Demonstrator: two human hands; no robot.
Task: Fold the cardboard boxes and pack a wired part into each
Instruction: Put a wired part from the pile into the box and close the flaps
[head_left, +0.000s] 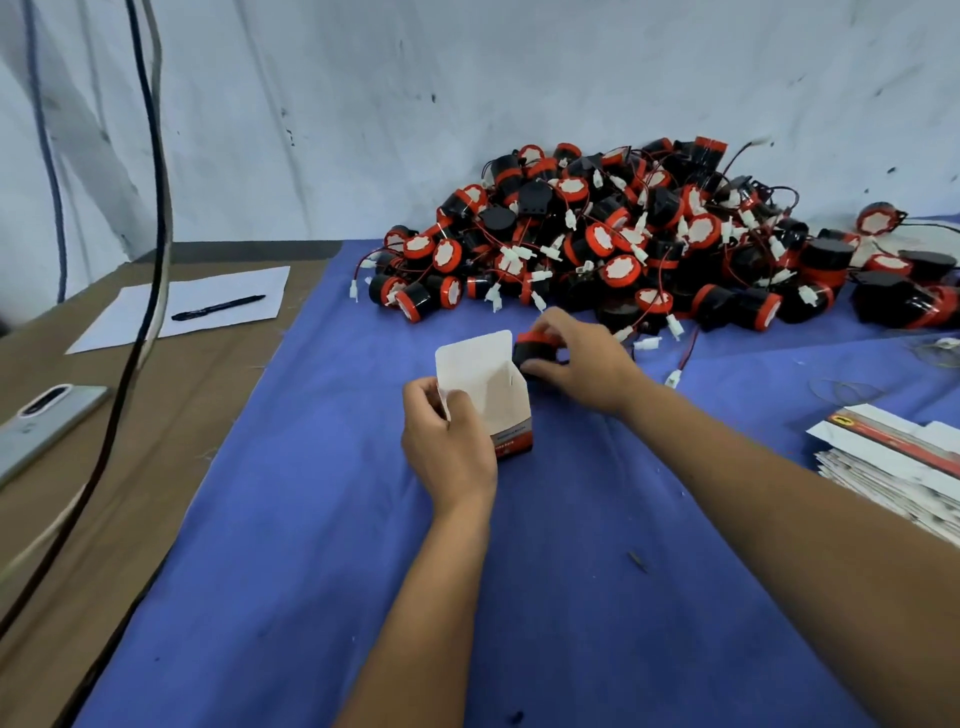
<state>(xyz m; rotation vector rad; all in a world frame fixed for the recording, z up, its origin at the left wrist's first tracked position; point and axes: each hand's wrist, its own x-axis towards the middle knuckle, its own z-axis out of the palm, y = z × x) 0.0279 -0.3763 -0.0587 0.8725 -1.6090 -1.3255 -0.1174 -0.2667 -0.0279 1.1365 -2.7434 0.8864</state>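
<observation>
An upright cardboard box (506, 402), its top flap raised and its inside open, is held on the blue cloth (322, 545) by the left hand (448, 441), whose thumb and fingers are pinched on the near side flap. Just beside the box's open top, on its far right, a black and red wired part (535, 351) is gripped by the curled fingers of the right hand (576, 358); the part is seen above the cloth, not yet inside the box. Behind both hands a large pile of like parts (649, 234), with red wires and white plugs, is heaped against the pale wall (363, 104). A stack of flat unfolded boxes (893, 467) is laid at the right edge of the worktop (78, 519). On the bare brown part of the worktop to the left, a sheet of paper (182, 306) with a black pen (218, 307) on it and a phone (47, 421) are shown. Two cables (156, 208) are hung across the left side
</observation>
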